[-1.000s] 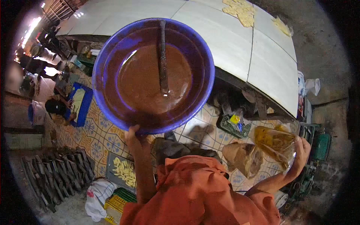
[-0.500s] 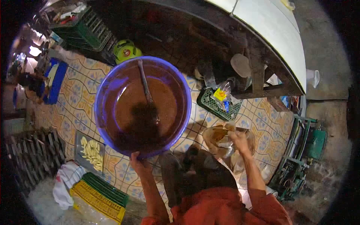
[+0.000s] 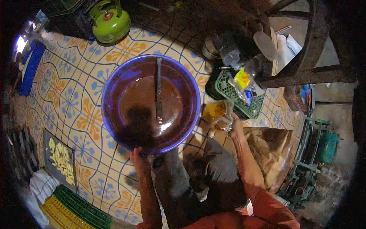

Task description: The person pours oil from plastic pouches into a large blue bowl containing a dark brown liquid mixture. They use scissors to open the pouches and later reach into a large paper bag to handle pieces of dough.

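Observation:
A large purple-blue basin (image 3: 151, 56) stands before me, holding brown liquid (image 3: 143, 103). A long dark stirring stick (image 3: 158, 86) leans in it, its lower end in the liquid. My left hand (image 3: 137, 157) grips the basin's near rim, fingers on the outside. Just right of the basin, my right hand (image 3: 236, 126) is closed on a clear plastic container (image 3: 218, 111) with amber-brown contents; its exact kind is hard to make out. Beside my right forearm sits an open brown sack (image 3: 267, 152).
A green gas cylinder (image 3: 111, 23) stands behind the basin. At right are a green crate (image 3: 249, 108) with plastic packets, a dark wooden frame (image 3: 305, 78) and a green metal machine (image 3: 305, 164). A grey tray (image 3: 72, 179) of pale yellow pieces lies left, near stacked crates (image 3: 76, 204).
My right hand has lifted the container from the sack and moved it up and left, beside the basin. My left hand stays on the rim. The view has shifted.

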Demonstrator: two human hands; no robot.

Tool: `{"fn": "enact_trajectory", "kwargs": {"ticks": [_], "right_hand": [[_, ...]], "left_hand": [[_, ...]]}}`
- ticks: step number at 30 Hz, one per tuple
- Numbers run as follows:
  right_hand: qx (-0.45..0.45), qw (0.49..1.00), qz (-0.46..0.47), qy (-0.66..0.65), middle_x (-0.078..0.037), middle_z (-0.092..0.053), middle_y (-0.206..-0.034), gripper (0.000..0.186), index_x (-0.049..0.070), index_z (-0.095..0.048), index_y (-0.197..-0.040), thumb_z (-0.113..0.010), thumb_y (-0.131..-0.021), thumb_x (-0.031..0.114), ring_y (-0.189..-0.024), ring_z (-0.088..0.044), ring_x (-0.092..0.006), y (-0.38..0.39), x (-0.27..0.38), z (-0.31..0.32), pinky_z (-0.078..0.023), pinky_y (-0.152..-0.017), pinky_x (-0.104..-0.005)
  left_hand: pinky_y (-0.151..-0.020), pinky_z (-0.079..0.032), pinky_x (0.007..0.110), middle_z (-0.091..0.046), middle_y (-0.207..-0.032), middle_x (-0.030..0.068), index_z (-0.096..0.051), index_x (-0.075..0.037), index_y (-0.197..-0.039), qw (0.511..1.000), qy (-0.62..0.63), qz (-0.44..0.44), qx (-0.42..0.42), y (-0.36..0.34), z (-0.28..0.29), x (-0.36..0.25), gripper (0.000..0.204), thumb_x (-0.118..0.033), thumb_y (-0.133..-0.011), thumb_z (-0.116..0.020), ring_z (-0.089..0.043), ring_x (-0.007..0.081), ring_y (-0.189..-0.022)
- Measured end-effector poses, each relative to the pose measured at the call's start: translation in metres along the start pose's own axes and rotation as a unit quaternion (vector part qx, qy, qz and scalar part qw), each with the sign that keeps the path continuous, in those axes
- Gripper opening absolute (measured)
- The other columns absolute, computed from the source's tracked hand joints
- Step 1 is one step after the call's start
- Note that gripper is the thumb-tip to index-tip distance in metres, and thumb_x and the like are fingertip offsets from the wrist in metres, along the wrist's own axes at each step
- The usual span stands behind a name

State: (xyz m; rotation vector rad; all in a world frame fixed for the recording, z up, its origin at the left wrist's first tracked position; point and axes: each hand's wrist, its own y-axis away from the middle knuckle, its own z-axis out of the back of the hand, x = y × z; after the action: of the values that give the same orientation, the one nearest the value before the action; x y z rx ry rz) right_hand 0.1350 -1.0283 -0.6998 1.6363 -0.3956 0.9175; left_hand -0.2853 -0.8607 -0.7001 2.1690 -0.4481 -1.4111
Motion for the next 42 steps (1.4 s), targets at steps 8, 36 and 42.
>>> {"fn": "enact_trajectory", "kwargs": {"ticks": [8,36,42], "right_hand": [[-0.05,0.998,0.029,-0.033,-0.007,-0.064,-0.082,0.03,0.004,-0.062,-0.099,-0.056,-0.09,0.031,-0.063,-0.061,-0.0189,-0.049,-0.009,-0.011,-0.052,-0.051,-0.0334],[-0.034,0.947,0.253,0.195,-0.002,-0.058,-0.065,0.011,0.002,-0.064,-0.084,-0.061,-0.087,0.012,-0.057,-0.057,-0.0118,0.168,0.171,0.029,-0.046,-0.052,-0.026],[-0.128,0.859,0.278,0.41,-0.007,-0.056,-0.056,0.028,0.0,-0.061,-0.076,-0.06,-0.089,0.024,-0.051,-0.057,-0.015,0.311,0.349,0.142,-0.044,-0.049,-0.0297]], "left_hand": [[-0.074,-0.045,0.037,-0.056,-0.089,0.0106,-0.059,-0.006,-0.095,0.93,-0.335,-0.141,0.059,-0.073,0.124,0.138,0.016,-0.012,-0.081,-0.064,-0.055,0.0245,-0.082],[-0.042,-0.038,0.026,-0.058,-0.064,0.006,-0.059,0.0,-0.074,0.896,-0.428,0.091,0.082,0.127,0.033,-0.172,0.022,-0.015,-0.088,-0.067,-0.053,0.0116,-0.052],[-0.045,-0.042,0.029,-0.061,-0.059,0.0077,-0.058,-0.002,-0.066,0.825,-0.558,0.052,0.077,0.21,-0.064,-0.244,0.034,-0.027,-0.088,-0.067,-0.056,0.0125,-0.052]]}}
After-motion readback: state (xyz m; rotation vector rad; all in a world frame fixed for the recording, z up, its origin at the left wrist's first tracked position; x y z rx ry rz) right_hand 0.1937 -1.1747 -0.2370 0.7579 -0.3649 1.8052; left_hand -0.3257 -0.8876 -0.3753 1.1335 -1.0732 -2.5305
